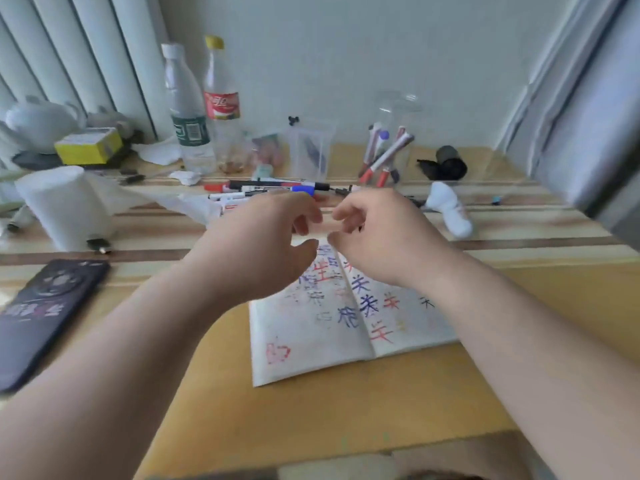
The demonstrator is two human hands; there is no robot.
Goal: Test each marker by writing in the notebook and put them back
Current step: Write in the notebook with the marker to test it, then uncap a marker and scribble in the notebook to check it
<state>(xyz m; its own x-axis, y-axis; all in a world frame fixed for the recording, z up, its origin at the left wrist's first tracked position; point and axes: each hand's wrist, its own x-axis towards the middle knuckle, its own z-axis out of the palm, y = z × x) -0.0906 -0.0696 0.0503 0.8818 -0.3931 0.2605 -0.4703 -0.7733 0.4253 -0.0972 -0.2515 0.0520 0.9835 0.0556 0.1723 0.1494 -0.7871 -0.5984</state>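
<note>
The open notebook [311, 344] is laid on the wooden table [519, 306], near its front edge, and both pages are covered with red, blue and black test writing. Its far edge is hidden by the two hands. The left hand [263, 244] and the right hand [384, 237] are held together above that edge, fingers curled and fingertips almost meeting. Whether anything is pinched between them cannot be told through the blur.

Just behind the hands a cluster of loose markers [270, 188] is seen lying flat. At least four can be made out, one of them with a blue cap, but an exact count is not possible. Further back and to the right, a clear jar [391, 147] is stood near the wall with at least four more markers leaning in it.

Bare wood is shown on both sides of the notebook and between it and the front edge. On the left this strip is bounded by one dark phone [41, 313] and one roll of white tissue [65, 206]. Along the wall, two plastic bottles [188, 133], one clear pouch [310, 150] and one black roll [446, 164] are lined up. One white sock [450, 211] is laid right of the hands.
</note>
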